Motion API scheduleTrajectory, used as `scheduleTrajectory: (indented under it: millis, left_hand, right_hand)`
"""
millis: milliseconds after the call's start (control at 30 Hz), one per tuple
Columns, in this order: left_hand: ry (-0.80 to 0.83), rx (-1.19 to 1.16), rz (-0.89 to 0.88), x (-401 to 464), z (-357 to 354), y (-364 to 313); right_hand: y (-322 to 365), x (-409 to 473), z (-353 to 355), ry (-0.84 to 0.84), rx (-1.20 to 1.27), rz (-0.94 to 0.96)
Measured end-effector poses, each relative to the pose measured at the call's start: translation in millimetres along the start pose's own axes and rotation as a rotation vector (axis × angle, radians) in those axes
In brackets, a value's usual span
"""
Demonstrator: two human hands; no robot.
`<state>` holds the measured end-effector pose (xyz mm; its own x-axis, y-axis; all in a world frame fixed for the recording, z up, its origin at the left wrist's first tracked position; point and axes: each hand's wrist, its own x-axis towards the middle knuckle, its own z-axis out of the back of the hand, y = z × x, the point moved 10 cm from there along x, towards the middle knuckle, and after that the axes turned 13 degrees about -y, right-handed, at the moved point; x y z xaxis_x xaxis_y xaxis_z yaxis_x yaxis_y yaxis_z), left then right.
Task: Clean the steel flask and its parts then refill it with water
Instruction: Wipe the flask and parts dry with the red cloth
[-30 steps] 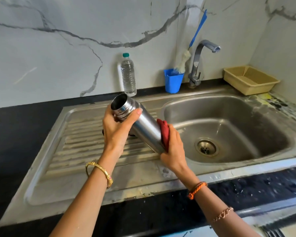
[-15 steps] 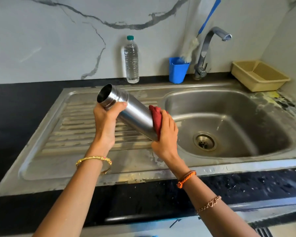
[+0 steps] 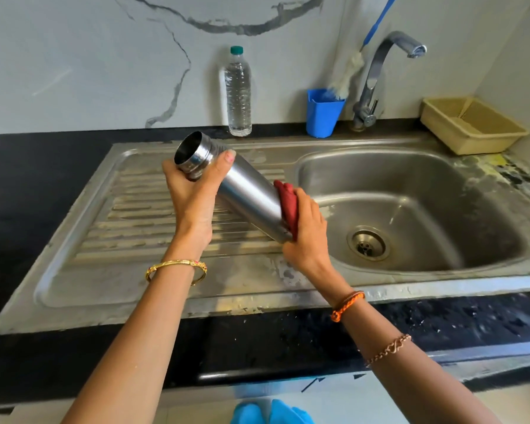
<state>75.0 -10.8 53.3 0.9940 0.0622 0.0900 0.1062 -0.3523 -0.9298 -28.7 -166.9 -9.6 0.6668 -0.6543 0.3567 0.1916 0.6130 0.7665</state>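
The open steel flask [image 3: 245,194] is tilted above the ribbed drainboard [image 3: 129,215], its mouth pointing up and to the left. My left hand [image 3: 193,191] grips it just below the threaded neck. At the flask's base my right hand [image 3: 306,237] holds a red cloth [image 3: 288,203] and presses it against the bottom end. No cap or lid is in sight. The flask's inside looks dark and I cannot tell what is in it.
A steel sink basin [image 3: 441,191] with its drain lies to the right. At the back stand a plastic water bottle [image 3: 238,93], a blue cup [image 3: 322,113] holding a bottle brush [image 3: 349,71], the tap [image 3: 377,75] and a beige basket [image 3: 471,125].
Both hands and the flask have kept their grip while the view tilted down. The cloth has stayed at the flask's base, shifting slightly round it.
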Motion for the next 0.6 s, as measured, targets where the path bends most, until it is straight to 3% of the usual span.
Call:
scheduleTrajectory:
  millis: [67,267,467,600]
  left_hand:
    - [-0.009,-0.015,0.004,3.5,2.6,0.4]
    - [0.022,-0.035,-0.023,0.6,2.7,1.6]
    - [-0.009,-0.026,-0.003,-1.9,14.4,3.7]
    - [0.068,0.039,-0.040,-8.2,-1.4,-5.7]
  right_hand:
    - [15.5,3.1,3.0,-0.006,0.029,0.017]
    - [97.1,4.7,0.0,-0.058,0.145,0.296]
    - [9.2,2.7,-6.1,-0.035,-0.022,0.027]
    - [12.4,9.1,3.2,-0.007,0.043,-0.082]
